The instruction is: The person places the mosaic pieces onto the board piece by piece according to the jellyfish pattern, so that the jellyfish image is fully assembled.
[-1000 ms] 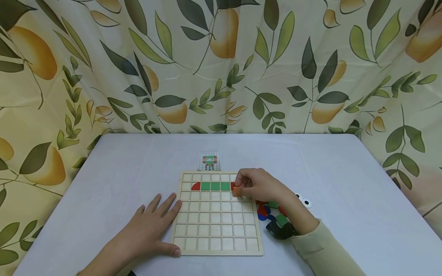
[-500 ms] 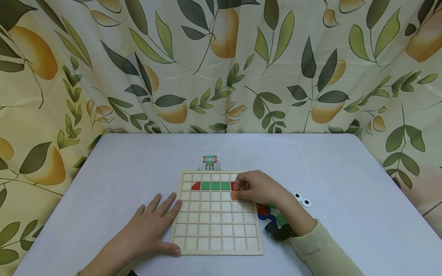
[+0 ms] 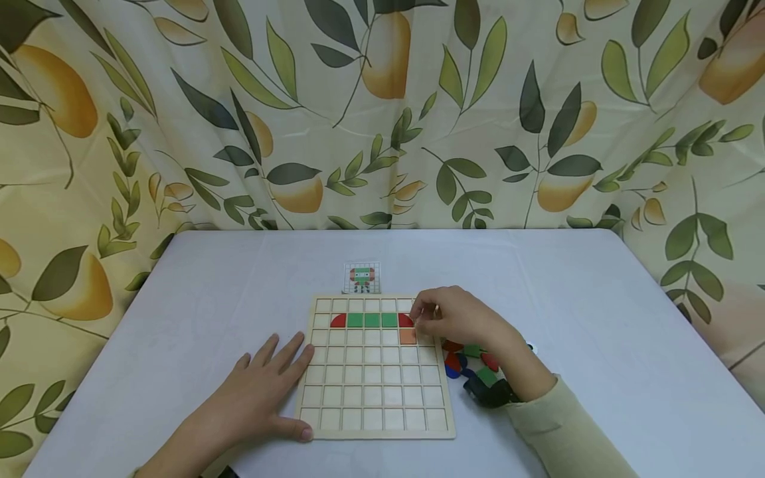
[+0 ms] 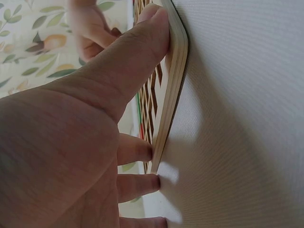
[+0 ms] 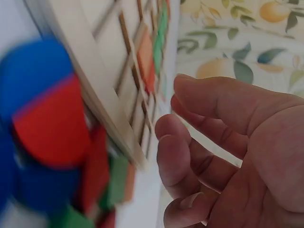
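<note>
Fruit-and-leaf printed cloth (image 3: 358,133) hung behind the white-covered tabletop (image 3: 251,279), on which a wooden grid board (image 3: 385,435) lay flat. In the head view, an orange square tile (image 3: 408,336) sat in the board's third row from its far edge, directly on the near side of the red round-cornered tile (image 3: 406,320) that ended a row of green square tiles (image 3: 372,320). That row ran left to right across the board; the orange square tile itself had no long axis. The right hand (image 3: 463,317) was the nearer one, its bent fingers just right of that tile, over the board's right part. Loose pieces (image 3: 487,377) lay beside the board's right edge, closer to the person than those fingers. A pattern card (image 3: 362,277) lay just beyond the board's far edge.

In the left wrist view, the left hand (image 4: 80,137) had its fingers spread along the board's left edge, its thumb resting on the near corner.

In the right wrist view, the right fingers were loosely curled with nothing between them; whether thumb and forefinger touched could not be told. From the fingertips, the orange square tile lay inward on the board, while a blurred red half-round piece (image 5: 54,126) and a blue piece (image 5: 38,66) lay outside its right edge.
</note>
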{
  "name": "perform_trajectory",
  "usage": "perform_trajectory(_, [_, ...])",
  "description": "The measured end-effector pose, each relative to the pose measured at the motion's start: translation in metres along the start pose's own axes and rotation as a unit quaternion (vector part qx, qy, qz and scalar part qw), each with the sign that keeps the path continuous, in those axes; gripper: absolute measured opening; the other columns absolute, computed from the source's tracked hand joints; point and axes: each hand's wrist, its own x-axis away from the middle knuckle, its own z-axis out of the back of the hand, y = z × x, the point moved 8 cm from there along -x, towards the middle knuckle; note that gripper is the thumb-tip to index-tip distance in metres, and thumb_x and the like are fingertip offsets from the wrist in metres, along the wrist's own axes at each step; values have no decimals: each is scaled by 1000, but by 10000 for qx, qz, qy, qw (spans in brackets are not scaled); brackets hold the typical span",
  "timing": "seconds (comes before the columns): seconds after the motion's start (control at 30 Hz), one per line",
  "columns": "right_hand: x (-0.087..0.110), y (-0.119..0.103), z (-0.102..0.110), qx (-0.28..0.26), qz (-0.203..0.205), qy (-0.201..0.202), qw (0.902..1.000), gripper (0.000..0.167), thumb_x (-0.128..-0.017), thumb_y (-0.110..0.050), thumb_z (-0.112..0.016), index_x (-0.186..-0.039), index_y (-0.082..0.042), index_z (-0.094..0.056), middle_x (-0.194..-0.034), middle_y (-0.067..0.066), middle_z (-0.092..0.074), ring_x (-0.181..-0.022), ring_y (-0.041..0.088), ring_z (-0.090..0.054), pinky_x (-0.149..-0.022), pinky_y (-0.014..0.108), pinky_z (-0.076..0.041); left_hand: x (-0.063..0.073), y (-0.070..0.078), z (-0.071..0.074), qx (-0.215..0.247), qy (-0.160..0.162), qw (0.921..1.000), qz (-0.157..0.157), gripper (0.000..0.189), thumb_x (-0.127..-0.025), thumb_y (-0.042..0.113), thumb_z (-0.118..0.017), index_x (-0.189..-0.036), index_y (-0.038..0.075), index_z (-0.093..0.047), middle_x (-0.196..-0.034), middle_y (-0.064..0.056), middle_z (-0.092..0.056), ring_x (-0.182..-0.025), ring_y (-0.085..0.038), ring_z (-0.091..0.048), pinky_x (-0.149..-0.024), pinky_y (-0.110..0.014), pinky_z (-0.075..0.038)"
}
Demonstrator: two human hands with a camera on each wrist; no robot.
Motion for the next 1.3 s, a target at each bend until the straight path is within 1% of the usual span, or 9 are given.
perform_trajectory(0.2, [10, 16, 23, -13, -454, 50, 9990, 11, -91, -20, -72, -100, -14, -69, -87, 3, -62, -66, 19, -57, -54, 30, -52, 0, 0, 2, 33, -21, 10000, -32, 123, -61, 86, -64, -157, 17, -32, -166, -9, -21, -149, -48, -18, -101, -78, -28])
perform_trajectory(0.27, [13, 22, 29, 162, -584, 35, 9982, 13, -91, -21, -72, -100, -13, -69, -86, 3, -62, -69, 18, -58, -57, 30, -52, 1, 1, 2, 40, -23, 10000, -39, 123, -61, 87, -63, -157, 17, -32, -166, -9, -21, -148, -48, -19, -101, -78, -28])
perform_trajectory(0.37, [18, 33, 36, 450, -790, -53, 9958, 13, -89, -23, -73, -98, -15, -69, -86, 1, -63, -78, 18, -58, -64, 31, -51, 2, 1, 1, 49, -33, 10000, -28, 124, -60, 87, -63, -157, 17, -32, -166, -9, -21, -149, -48, -19, -101, -77, -28])
perform_trajectory(0.5, [23, 46, 39, 590, -942, -256, 9935, 13, -86, -23, -76, -93, -16, -68, -82, 0, -64, -81, 19, -56, -67, 33, -47, 2, 1, 1, 52, -41, 10000, -13, 123, -61, 86, -64, -158, 17, -32, -166, -8, -21, -149, -48, -18, -102, -77, -28])
perform_trajectory(0.73, [21, 59, 30, 575, -1185, -473, 9902, 19, -79, -22, -83, -88, -17, -67, -78, 2, -59, -77, 19, -54, -64, 32, -44, 2, 1, 1, 64, -61, 10000, 14, 124, -60, 86, -65, -157, 17, -33, -166, -9, -22, -149, -48, -18, -102, -77, -28])
perform_trajectory(0.97, [18, 60, 25, 471, -1125, -447, 9915, 21, -77, -17, -83, -85, -13, -63, -71, 3, -55, -70, 19, -52, -59, 31, -41, 1, 1, 1, 21, -32, 10000, 0, 124, -60, 87, -64, -157, 17, -33, -166, -9, -22, -149, -47, -19, -102, -77, -28])
perform_trajectory(1.13, [16, 59, 25, 458, -1064, -480, 9921, 23, -77, -17, -82, -83, -13, -60, -72, 3, -53, -71, 19, -52, -58, 31, -40, 2, 1, 1, 44, -17, 10000, -4, 123, -60, 87, -64, -158, 18, -32, -166, -8, -21, -149, -47, -19, -102, -76, -29])
perform_trajectory(1.23, [15, 58, 26, 452, -1018, -484, 9926, 22, -79, -16, -80, -84, -13, -59, -73, 4, -53, -72, 20, -52, -59, 31, -40, 2, 1, 2, 56, -16, 10000, -5, 123, -60, 87, -64, -158, 18, -32, -166, -8, -21, -149, -47, -19, -102, -76, -28])
perform_trajectory(1.3, [15, 56, 28, 407, -955, -459, 9935, 19, -80, -15, -78, -88, -14, -60, -76, 4, -53, -73, 20, -52, -59, 31, -41, 2, 1, 2, 69, -8, 10000, -9, 123, -61, 86, -64, -158, 18, -32, -166, -8, -21, -149, -47, -19, -102, -76, -28])
